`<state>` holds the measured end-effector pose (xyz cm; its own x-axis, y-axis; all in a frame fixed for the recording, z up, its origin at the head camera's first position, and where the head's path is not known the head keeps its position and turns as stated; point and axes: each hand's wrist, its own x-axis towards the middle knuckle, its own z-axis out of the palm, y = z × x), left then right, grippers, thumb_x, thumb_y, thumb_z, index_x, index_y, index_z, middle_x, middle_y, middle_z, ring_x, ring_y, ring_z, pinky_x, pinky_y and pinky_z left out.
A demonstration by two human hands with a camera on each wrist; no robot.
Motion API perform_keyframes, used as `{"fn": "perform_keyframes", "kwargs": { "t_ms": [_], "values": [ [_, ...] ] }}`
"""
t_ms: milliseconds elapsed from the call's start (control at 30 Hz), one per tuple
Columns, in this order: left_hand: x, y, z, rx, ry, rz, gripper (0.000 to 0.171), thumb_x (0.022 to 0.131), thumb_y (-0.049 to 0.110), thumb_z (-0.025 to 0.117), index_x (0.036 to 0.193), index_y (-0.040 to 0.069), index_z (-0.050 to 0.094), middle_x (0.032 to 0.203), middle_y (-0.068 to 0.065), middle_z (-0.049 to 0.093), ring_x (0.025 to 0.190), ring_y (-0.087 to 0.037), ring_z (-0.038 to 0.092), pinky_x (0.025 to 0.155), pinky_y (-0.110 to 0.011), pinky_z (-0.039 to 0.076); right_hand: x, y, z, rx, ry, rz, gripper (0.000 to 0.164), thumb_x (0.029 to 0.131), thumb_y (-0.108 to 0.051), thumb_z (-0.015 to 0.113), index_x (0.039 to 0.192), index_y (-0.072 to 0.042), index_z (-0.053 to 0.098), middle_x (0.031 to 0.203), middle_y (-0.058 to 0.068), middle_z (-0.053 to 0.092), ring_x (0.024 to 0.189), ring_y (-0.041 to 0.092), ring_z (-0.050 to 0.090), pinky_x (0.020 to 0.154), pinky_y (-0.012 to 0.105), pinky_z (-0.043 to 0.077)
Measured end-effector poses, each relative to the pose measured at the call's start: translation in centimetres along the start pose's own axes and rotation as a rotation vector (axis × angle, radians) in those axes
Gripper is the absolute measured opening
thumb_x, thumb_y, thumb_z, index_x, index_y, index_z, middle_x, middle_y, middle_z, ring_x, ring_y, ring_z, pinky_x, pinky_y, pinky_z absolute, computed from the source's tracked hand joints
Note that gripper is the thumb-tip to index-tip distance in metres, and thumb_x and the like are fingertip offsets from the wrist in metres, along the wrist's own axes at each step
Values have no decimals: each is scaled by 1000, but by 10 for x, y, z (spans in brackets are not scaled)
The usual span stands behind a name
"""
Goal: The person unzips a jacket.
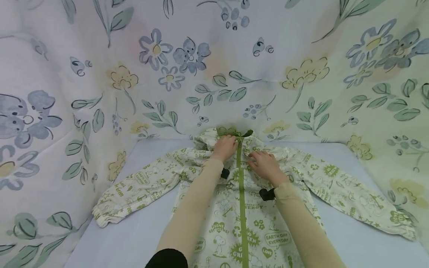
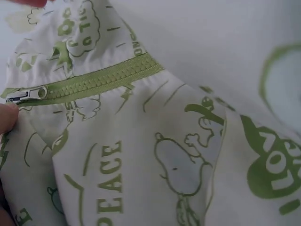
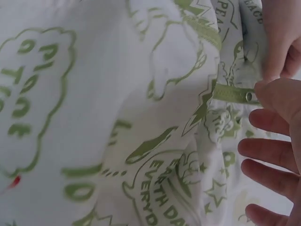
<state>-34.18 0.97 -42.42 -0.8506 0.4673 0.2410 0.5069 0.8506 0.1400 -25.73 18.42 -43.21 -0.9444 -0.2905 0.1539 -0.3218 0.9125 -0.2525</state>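
Observation:
A white jacket (image 1: 228, 208) with green cartoon and lettering print lies front up, sleeves spread to both sides. Its green zipper (image 1: 242, 208) is closed up to the collar, where the metal zip slider (image 2: 30, 95) sits. At the collar, my left hand (image 1: 225, 148) grips the fabric beside the zipper top; its fingertips are partly hidden. My right hand (image 1: 266, 166) hovers over or lightly touches the chest on the other side of the zipper, fingers spread and holding nothing. The right wrist view shows those separated fingers (image 3: 265, 148) near the slider.
Beneath the jacket is a white tabletop (image 1: 134, 238). A floral cloth (image 1: 214, 56) hangs behind the table and along both sides. The left sleeve (image 1: 134, 186) and right sleeve (image 1: 355, 197) reach out toward the table's side edges.

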Motion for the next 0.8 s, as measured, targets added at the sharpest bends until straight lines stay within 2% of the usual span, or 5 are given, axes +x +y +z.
{"fn": "perform_keyframes", "kwargs": {
  "t_ms": [267, 533, 633, 800],
  "values": [
    [-2, 3, -7, -141, -8, 0, 25, 99, 27, 45, 106, 10, 62, 86, -2, 56, 73, -14, 54, 63, -28, 47, 11, -6, -6, 1, -34, 36, 36, 96, -35, 50, 120, -9, 59, 116, 13, 59, 109, 36, 50, 89, 60, 36],
    [-9, 5, -11, -316, 4, -17, 26, 100, 27, 45, 84, 11, 58, 72, -1, 53, 58, -13, 48, 52, -28, 40, 20, -8, -4, 36, 41, 86, 34, 96, -34, 51, 115, -7, 61, 103, 14, 63, 89, 34, 59, 81, 57, 43],
    [-16, 6, -12, -409, -13, -38, 26, 100, 28, 44, 90, 10, 61, 71, -1, 53, 58, -13, 49, 54, -28, 41, 21, -11, -2, 88, 41, 94, 34, 96, -34, 51, 113, -7, 61, 102, 12, 64, 85, 31, 61, 77, 51, 47],
    [-30, 9, -14, -557, -65, -57, 31, 100, 30, 41, 107, 7, 61, 73, -3, 52, 57, -15, 46, 56, -29, 42, 17, -15, -1, 248, -2, 124, 35, 97, -35, 49, 110, -5, 60, 97, 11, 64, 79, 25, 60, 64, 41, 51]
  ]
}}
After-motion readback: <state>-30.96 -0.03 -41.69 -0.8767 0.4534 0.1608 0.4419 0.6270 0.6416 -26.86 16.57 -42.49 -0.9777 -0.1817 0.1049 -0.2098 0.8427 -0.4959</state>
